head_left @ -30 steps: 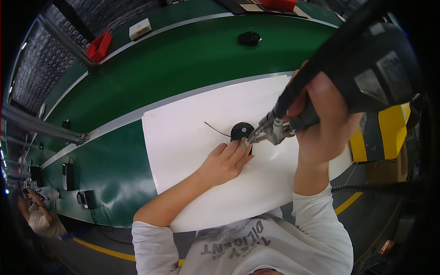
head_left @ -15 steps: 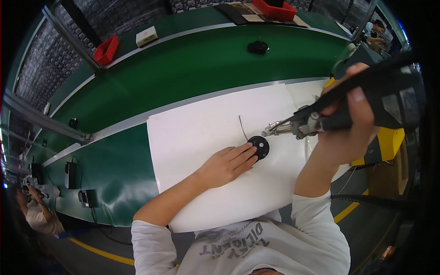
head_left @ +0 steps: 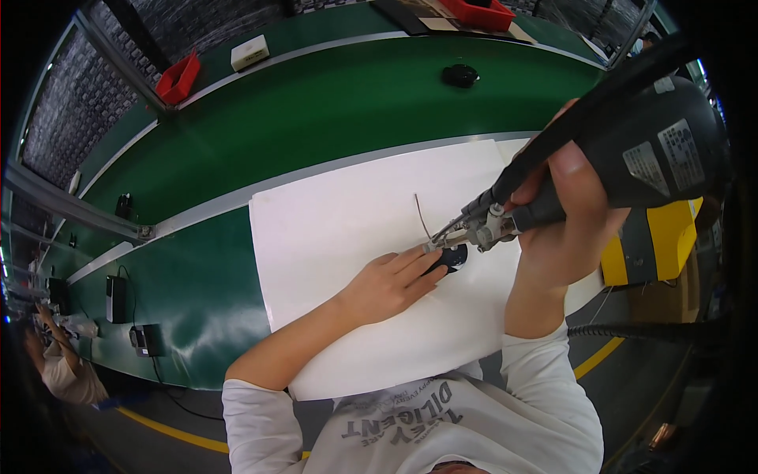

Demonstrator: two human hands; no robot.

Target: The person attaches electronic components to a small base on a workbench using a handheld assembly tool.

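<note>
A red bin (head_left: 178, 77) is standing far left, its contents hidden from me. On the white sheet (head_left: 324, 229), the left hand (head_left: 388, 289) is resting bunched fingers over a round black disc (head_left: 455, 258), pinching or not I cannot tell; the disc is peeking out rightward, nearer this hand. Another red bin (head_left: 493, 20) is sitting beyond, contents unclear. The right hand (head_left: 576, 217) is clutching a black powered tool (head_left: 659, 134), its long axis slanting down-left to those fingertips.

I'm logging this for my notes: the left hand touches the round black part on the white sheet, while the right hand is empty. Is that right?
Not quite: the right hand isn't empty; the head view shows it holding a large black handheld tool. The left hand does touch the round black part on the white sheet.
</note>
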